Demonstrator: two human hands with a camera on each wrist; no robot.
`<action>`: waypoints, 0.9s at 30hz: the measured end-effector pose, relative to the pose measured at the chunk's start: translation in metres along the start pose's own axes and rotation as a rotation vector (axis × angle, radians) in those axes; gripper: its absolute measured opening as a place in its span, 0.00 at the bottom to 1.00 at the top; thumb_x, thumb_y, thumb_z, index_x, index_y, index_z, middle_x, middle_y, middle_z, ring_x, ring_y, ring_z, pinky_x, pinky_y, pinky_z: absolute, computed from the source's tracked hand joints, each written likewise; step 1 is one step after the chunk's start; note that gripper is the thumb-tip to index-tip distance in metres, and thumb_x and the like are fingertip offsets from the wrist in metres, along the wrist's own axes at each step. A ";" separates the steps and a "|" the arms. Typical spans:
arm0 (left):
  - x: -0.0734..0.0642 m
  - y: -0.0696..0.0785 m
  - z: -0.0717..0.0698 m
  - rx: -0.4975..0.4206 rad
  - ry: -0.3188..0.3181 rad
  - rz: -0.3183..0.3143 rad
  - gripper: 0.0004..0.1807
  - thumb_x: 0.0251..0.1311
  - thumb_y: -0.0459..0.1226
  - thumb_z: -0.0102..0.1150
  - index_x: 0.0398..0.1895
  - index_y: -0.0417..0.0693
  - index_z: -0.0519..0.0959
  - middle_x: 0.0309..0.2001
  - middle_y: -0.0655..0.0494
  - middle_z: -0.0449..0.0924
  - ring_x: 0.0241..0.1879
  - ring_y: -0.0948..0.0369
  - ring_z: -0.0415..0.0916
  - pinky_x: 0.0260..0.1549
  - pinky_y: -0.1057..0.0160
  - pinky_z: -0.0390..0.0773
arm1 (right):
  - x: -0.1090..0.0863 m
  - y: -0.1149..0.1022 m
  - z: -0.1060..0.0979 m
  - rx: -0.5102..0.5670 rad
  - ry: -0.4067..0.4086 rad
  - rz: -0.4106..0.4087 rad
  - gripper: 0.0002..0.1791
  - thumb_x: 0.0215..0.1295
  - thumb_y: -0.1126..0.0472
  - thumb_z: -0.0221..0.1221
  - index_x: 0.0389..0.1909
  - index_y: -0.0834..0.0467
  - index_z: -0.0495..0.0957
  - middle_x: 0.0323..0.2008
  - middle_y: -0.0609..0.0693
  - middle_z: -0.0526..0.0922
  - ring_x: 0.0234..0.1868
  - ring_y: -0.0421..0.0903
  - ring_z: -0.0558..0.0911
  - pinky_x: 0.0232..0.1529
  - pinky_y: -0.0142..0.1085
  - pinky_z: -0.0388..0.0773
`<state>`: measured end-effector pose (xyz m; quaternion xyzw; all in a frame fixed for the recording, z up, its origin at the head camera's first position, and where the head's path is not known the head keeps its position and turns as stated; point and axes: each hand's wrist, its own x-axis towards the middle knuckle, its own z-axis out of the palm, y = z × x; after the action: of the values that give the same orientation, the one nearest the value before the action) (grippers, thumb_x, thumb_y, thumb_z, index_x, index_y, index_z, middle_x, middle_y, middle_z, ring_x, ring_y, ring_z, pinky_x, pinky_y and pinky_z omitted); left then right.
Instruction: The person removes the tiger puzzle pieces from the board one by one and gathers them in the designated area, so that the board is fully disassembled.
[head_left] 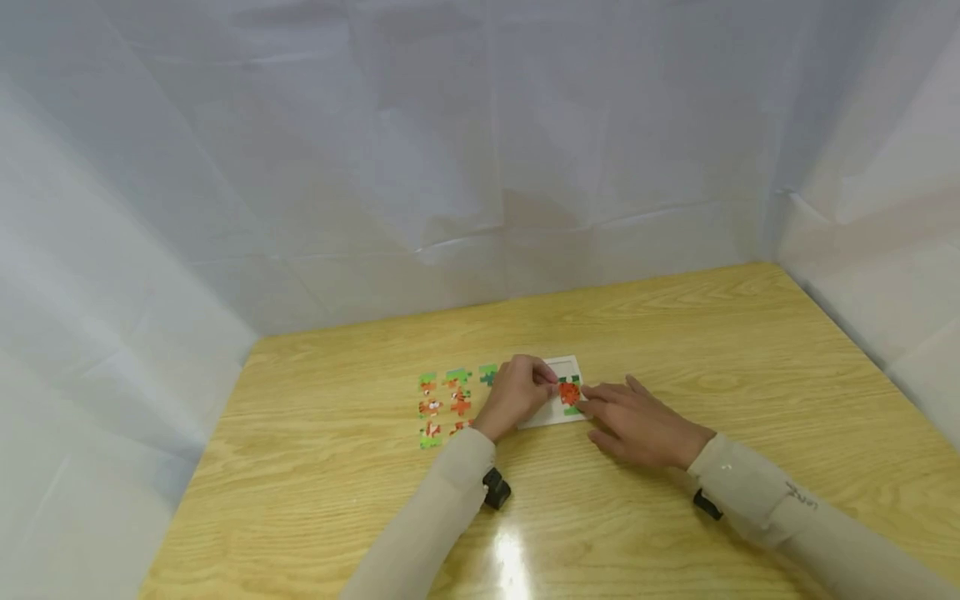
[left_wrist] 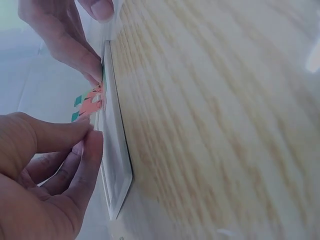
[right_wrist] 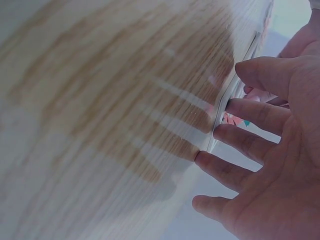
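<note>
A white puzzle tray [head_left: 542,417] lies on the wooden table, with orange and green jigsaw pieces [head_left: 570,395] at its right side. My left hand [head_left: 514,395] reaches over the tray, thumb and fingertips together. In the left wrist view, those fingertips pinch an orange and green puzzle piece [left_wrist: 91,106], tilted up from the tray. My right hand [head_left: 643,423] is at the tray's right edge with its fingers extended. Its fingertips [right_wrist: 222,131] touch the tray's rim in the right wrist view. The left hand and forearm cover part of the tray.
Left of the tray, several loose jigsaw pieces [head_left: 431,407] in orange, green and white lie in rough rows, some partly behind the left forearm. The wooden table [head_left: 337,467] is bordered by white sheeting [head_left: 420,167] at the back and both sides.
</note>
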<state>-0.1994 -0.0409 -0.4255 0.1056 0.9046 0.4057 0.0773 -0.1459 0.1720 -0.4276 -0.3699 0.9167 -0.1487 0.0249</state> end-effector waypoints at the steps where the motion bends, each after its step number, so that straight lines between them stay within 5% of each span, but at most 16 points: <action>1: -0.001 0.000 0.000 -0.002 0.002 0.010 0.02 0.61 0.31 0.69 0.32 0.45 0.86 0.29 0.58 0.84 0.29 0.65 0.78 0.33 0.65 0.79 | 0.000 0.000 0.000 0.000 -0.001 0.002 0.22 0.75 0.59 0.58 0.65 0.65 0.75 0.67 0.63 0.72 0.67 0.63 0.71 0.62 0.74 0.57; 10: -0.005 -0.002 -0.008 -0.014 0.017 0.046 0.01 0.63 0.31 0.68 0.36 0.44 0.87 0.32 0.57 0.84 0.32 0.64 0.79 0.35 0.64 0.80 | 0.002 0.000 0.001 0.012 -0.007 0.009 0.23 0.75 0.58 0.57 0.65 0.64 0.75 0.68 0.64 0.71 0.68 0.64 0.70 0.63 0.74 0.55; 17: -0.014 -0.013 -0.027 -0.008 0.059 0.097 0.03 0.66 0.34 0.66 0.36 0.45 0.86 0.33 0.57 0.85 0.33 0.63 0.81 0.33 0.63 0.81 | 0.003 -0.001 0.003 0.006 -0.010 0.015 0.23 0.74 0.58 0.59 0.64 0.66 0.75 0.68 0.64 0.71 0.68 0.64 0.70 0.64 0.73 0.55; 27: -0.028 -0.033 -0.058 -0.028 0.084 0.036 0.04 0.69 0.36 0.64 0.38 0.45 0.86 0.36 0.50 0.86 0.34 0.58 0.82 0.29 0.60 0.80 | 0.003 0.000 0.005 0.004 0.002 0.016 0.24 0.74 0.58 0.59 0.65 0.65 0.75 0.68 0.64 0.71 0.68 0.63 0.70 0.66 0.72 0.54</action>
<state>-0.1894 -0.1104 -0.4105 0.1037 0.8992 0.4238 0.0334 -0.1471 0.1689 -0.4323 -0.3624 0.9194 -0.1506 0.0257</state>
